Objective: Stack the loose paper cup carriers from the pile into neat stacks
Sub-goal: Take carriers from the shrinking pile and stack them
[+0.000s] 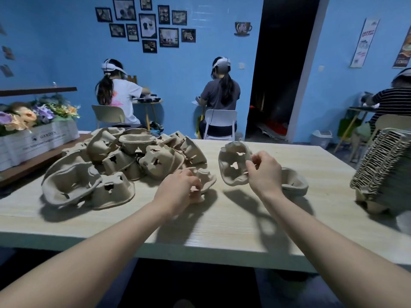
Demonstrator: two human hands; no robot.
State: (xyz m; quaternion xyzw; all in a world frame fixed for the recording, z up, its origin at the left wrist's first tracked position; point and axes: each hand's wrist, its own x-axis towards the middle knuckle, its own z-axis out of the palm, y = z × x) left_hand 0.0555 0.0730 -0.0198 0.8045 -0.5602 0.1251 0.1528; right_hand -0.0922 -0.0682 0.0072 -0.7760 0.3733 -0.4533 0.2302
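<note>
"What are your fingers doing?"

"My right hand [264, 172] pinches one carrier [233, 166], held up on its edge. My left hand [178, 187] grips another carrier [205, 178], low on the table [222, 230]."

"Which way next?"

"The start of a stack [293, 182] lies just right of my right hand, so that hand is nearer. The pile [115, 161] is far left."

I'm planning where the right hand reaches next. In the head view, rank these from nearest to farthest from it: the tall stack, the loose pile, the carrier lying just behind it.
1. Carrier lying on the table, just behind the right hand.
2. Loose pile, across to the left.
3. Tall stack, far right edge.
</note>
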